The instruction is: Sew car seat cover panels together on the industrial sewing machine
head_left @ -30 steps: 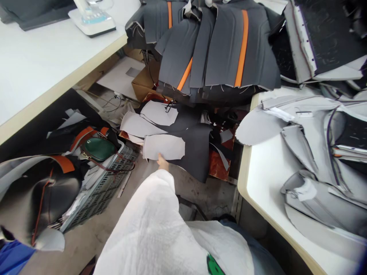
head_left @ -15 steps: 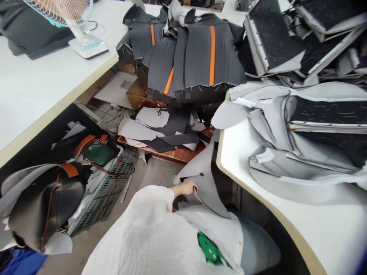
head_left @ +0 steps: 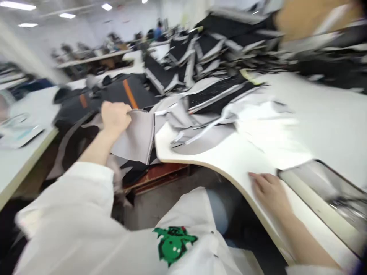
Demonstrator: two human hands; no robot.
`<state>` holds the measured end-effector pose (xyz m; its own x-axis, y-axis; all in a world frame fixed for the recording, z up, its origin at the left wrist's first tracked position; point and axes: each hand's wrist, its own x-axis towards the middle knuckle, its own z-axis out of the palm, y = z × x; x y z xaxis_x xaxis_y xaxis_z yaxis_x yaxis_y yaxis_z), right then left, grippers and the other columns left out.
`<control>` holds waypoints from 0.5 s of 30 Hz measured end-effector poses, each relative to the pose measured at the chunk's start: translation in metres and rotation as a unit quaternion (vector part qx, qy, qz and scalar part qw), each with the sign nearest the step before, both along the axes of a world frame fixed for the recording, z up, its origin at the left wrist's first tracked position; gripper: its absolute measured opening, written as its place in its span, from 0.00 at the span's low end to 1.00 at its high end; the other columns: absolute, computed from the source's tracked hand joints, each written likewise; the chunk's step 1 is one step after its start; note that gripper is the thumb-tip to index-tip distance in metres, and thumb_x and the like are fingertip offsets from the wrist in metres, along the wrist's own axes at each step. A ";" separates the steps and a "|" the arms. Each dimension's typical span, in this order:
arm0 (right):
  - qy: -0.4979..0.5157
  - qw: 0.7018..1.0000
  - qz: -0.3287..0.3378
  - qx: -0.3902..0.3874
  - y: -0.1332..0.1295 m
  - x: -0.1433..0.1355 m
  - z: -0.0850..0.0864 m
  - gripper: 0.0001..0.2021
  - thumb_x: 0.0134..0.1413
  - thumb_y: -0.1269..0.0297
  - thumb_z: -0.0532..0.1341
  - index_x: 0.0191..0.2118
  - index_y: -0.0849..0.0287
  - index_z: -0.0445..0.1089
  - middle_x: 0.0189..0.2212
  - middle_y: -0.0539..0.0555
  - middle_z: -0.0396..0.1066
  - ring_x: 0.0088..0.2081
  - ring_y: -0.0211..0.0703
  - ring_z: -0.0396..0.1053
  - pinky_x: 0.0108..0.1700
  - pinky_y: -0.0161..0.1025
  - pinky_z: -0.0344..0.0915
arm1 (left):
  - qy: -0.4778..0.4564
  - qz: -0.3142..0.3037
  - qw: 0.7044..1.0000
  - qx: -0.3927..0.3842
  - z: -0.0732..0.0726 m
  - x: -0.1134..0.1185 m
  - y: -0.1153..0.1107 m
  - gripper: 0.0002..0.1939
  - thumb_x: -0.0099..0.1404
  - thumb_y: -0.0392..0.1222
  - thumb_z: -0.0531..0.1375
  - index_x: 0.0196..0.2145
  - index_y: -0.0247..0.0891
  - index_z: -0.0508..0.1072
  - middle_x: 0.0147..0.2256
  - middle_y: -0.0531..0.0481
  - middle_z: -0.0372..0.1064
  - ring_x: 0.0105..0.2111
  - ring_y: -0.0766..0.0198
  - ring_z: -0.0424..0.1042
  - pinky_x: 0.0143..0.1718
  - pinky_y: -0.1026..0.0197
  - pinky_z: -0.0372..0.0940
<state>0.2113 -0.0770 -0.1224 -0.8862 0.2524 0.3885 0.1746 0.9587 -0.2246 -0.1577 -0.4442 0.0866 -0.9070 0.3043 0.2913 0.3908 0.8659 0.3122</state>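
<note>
My left hand [head_left: 116, 118] is raised in the left middle of the view, its fingers closed on the edge of a grey fabric piece [head_left: 134, 139]. The piece hangs down with a dark seam along its right side. My right hand [head_left: 268, 189] rests on the white tabletop [head_left: 226, 156], fingers stretched out and slightly blurred, holding nothing. Just right of it is a metal-edged machine bed [head_left: 318, 206]. Sewn grey and black panels [head_left: 206, 110] lie on the table between the hands, further back.
Dark panels with orange stripes [head_left: 130, 93] are heaped behind my left hand. A large pile of black and grey pieces [head_left: 229, 42] stands at the back. Another white table [head_left: 17, 160] borders the left. A reddish-brown board [head_left: 155, 175] lies low beneath the table edge.
The view has swung up and right. My left hand has risen from low beside the table with the grey fabric. My right hand has come into view on the tabletop.
</note>
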 end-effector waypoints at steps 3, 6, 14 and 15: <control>0.019 0.999 -0.028 -0.040 0.002 0.003 0.001 0.17 0.60 0.63 0.49 0.51 0.58 0.67 0.44 0.61 0.65 0.44 0.50 0.66 0.49 0.49 0.64 | 0.250 -0.358 0.885 -0.158 0.053 0.051 0.140 0.13 0.51 0.32 0.49 0.28 0.27 0.71 0.28 0.54 0.62 0.44 0.64 0.63 0.57 0.49 0.43; 0.114 0.982 -0.120 -0.092 0.000 0.010 0.009 0.24 0.60 0.60 0.50 0.61 0.59 0.54 0.55 0.64 0.55 0.54 0.53 0.60 0.54 0.51 0.62 | 0.204 -0.743 0.596 -0.228 0.029 0.152 0.253 0.14 0.53 0.26 0.47 0.19 0.34 0.69 0.24 0.50 0.64 0.41 0.63 0.64 0.52 0.54 0.53; 0.188 0.955 -0.213 0.079 -0.009 0.032 0.024 0.38 0.56 0.66 0.55 0.67 0.49 0.34 0.66 0.62 0.25 0.65 0.72 0.34 0.56 0.69 0.48 | 0.108 -0.916 0.314 -0.226 -0.086 0.252 0.334 0.16 0.59 0.32 0.54 0.17 0.44 0.69 0.34 0.49 0.73 0.44 0.60 0.67 0.52 0.58 0.58; 0.172 0.957 -0.209 0.104 -0.009 0.032 0.024 0.37 0.57 0.66 0.54 0.67 0.46 0.34 0.67 0.60 0.29 0.65 0.71 0.36 0.57 0.70 0.47 | 0.085 -0.920 0.320 -0.210 -0.087 0.243 0.334 0.15 0.60 0.32 0.54 0.19 0.44 0.70 0.34 0.49 0.73 0.44 0.60 0.67 0.54 0.58 0.57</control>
